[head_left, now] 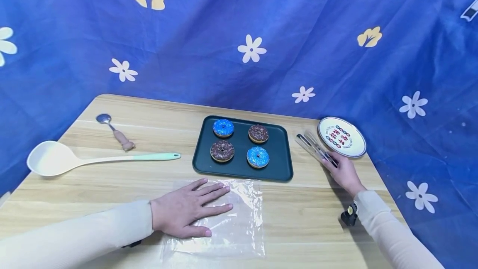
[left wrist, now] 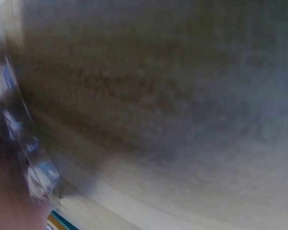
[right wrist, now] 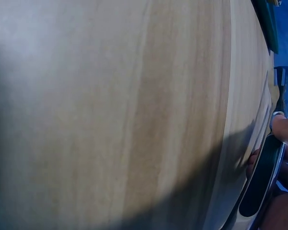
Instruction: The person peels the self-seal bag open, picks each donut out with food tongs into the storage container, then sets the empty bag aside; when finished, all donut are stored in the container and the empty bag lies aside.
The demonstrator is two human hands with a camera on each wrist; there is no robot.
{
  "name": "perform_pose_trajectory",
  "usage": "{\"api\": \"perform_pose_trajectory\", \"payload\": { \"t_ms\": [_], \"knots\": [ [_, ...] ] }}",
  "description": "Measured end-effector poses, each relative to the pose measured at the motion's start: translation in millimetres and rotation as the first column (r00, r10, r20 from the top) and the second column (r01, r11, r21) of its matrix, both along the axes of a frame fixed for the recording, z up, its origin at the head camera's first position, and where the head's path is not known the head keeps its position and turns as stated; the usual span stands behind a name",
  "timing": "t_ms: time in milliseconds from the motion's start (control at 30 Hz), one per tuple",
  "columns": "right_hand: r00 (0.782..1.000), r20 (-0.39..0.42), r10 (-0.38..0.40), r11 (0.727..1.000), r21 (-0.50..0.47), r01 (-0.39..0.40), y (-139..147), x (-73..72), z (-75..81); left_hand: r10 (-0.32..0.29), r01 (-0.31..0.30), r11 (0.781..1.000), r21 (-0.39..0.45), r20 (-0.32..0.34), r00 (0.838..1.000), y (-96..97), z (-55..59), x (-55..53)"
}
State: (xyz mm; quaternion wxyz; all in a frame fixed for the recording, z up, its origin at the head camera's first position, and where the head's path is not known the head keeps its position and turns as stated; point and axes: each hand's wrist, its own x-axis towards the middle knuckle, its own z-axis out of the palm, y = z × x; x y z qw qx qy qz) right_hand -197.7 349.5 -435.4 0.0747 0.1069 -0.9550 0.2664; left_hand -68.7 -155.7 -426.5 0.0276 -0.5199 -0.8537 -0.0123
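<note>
My left hand [head_left: 188, 211] lies flat with fingers spread on a clear plastic bag [head_left: 240, 229] at the front of the table. The bag's crinkled edge [left wrist: 43, 175] shows at the left of the left wrist view. On the right, my right hand [head_left: 345, 173] grips metal tongs [head_left: 313, 146] with dark handle inlays, their ends pointing away toward the back left. In the right wrist view the thumb presses on the tongs' dark handle [right wrist: 261, 179]. A dark green tray [head_left: 242, 171] behind the bag bears several doughnuts, two blue-iced and two chocolate-iced.
A white patterned plate [head_left: 352, 146] sits at the back right beside the tongs. To the left lie a white ladle [head_left: 52, 159] with a mint handle and a small spoon [head_left: 118, 135] with a figure handle. Blue flowered cloth [head_left: 209, 32] hangs behind the wooden table.
</note>
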Motion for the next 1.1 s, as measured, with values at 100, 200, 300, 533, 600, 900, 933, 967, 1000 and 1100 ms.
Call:
{"api": "perform_pose_trajectory", "payload": {
  "t_ms": [100, 200, 300, 533, 600, 900, 933, 967, 1000, 1100],
  "knots": [
    [1.0, 0.013, -0.001, 1.0, 0.002, 0.001, 0, 0.6, 0.7, -0.017, 0.017, 1.0, -0.004, -0.057, 0.998, -0.6, -2.0, -0.2],
    [0.999, 0.033, -0.013, 1.0, 0.013, 0.013, 1, 1.6, 1.6, -0.033, 0.032, 0.999, -0.009, -0.099, 0.995, -1.0, -3.0, -0.3],
    [0.999, 0.047, -0.021, 1.0, 0.022, 0.02, 1, 2.3, 2.3, -0.041, 0.04, 0.999, -0.018, -0.121, 0.992, -0.8, -2.4, 0.2],
    [0.999, 0.052, -0.015, 0.999, 0.043, 0.013, 0, 3.8, 3.0, -0.042, 0.036, 0.998, -0.042, -0.14, 0.989, -0.8, -1.7, 2.1],
    [0.999, 0.046, -0.013, 0.999, 0.049, 0.011, 0, 4.4, 4.1, -0.041, 0.035, 0.998, -0.045, -0.146, 0.988, -0.6, -1.6, 2.6],
    [0.987, 0.162, -0.016, 0.997, 0.072, 0.004, -4, 3.3, 19.3, -0.047, 0.047, 0.999, 0.01, -0.012, 0.999, 2.2, 2.9, -4.6],
    [0.984, 0.175, -0.017, 0.997, 0.073, 0.005, -5, 2.7, 21.7, -0.044, 0.044, 0.999, 0.02, 0.017, 0.999, 2.4, 3.8, -6.3],
    [0.984, 0.175, -0.016, 0.997, 0.073, 0.003, -6, 1.9, 23.7, -0.041, 0.04, 0.999, 0.026, 0.045, 0.998, 2.6, 4.9, -7.9],
    [0.986, 0.169, -0.01, 0.997, 0.077, -0.003, -8, 1.4, 26.0, -0.038, 0.036, 0.999, 0.032, 0.067, 0.997, 2.6, 5.9, -9.4],
    [0.993, 0.116, 0.021, 0.994, 0.105, -0.033, -14, 1.1, 31.9, -0.046, 0.041, 0.998, 0.053, 0.081, 0.996, 3.1, 9.1, -13.5]
  ]
}}
